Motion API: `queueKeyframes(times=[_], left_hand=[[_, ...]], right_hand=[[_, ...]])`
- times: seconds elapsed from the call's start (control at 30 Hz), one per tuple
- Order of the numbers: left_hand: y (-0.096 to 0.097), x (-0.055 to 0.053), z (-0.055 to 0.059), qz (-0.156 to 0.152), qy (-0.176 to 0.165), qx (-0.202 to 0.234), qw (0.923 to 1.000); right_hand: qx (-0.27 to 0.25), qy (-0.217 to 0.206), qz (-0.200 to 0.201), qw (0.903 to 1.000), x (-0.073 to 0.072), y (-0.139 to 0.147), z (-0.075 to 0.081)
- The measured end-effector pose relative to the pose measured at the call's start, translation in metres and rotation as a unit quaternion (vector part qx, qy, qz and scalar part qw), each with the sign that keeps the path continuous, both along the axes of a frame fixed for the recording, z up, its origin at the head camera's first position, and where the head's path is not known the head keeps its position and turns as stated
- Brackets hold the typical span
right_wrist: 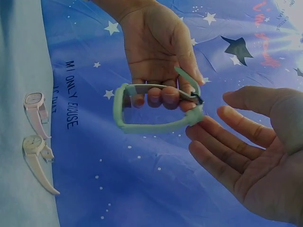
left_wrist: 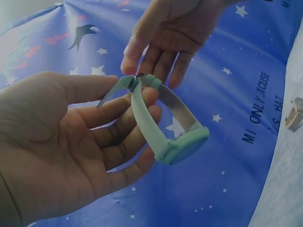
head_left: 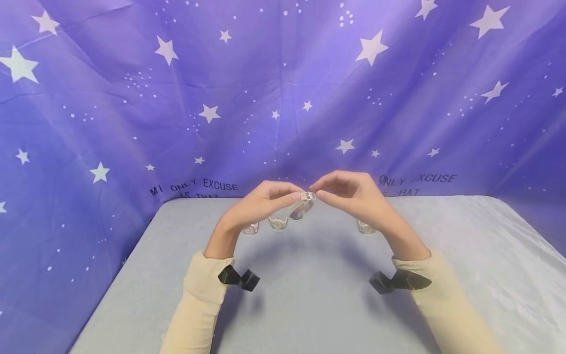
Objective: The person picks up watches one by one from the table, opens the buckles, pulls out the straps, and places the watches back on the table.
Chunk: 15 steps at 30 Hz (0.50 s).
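A pale green wristwatch (left_wrist: 184,144) hangs in the air between both hands, its strap looped through the buckle. My left hand (head_left: 261,204) pinches the strap's free end between thumb and fingers. Beside the buckle is my right hand (head_left: 353,194). In the right wrist view, the fingertips of the right hand (right_wrist: 258,146) touch the strap near the buckle, while its thumb stands apart from it. The watch case faces down and away from the hands in the head view, small and partly blurred.
On the grey cloth-covered table (head_left: 309,295) lie a pink watch (head_left: 250,228), a cream watch (head_left: 278,223) and, on the right, another light watch (head_left: 366,227) partly behind the right wrist. A purple star-patterned curtain (head_left: 283,98) hangs behind the table.
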<state>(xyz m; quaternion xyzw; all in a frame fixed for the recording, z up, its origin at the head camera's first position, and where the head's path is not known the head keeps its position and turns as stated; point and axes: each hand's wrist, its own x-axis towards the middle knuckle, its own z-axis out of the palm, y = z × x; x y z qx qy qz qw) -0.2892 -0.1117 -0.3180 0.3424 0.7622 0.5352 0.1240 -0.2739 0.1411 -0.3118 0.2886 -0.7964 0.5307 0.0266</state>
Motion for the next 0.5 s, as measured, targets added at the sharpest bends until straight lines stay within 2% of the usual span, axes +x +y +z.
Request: queueKeyframes(times=[0.07,0.2,0.37,0.5], left_hand=[[-0.0004,-0.0001,-0.0001,0.006,0.003,-0.016,0.9998],[-0.0001,0.0009,0.0001,0.019,-0.012,-0.038,0.999],[0.0009,0.0027,0.0005,0.016,-0.04,-0.034,0.9985],[0.0019,0.0025,-0.0005,0.011,-0.038,-0.037,0.9985]], right_hand=[[0.008,0.012,-0.002,0.9999,0.0009,-0.0011,-0.0002],[0.035,0.052,-0.002,0.998,0.002,-0.005,-0.0005],[0.07,0.098,-0.009,0.9927,0.0025,-0.009,-0.0031],[0.09,0.127,-0.016,0.9877,0.0021,-0.0093,-0.0075]])
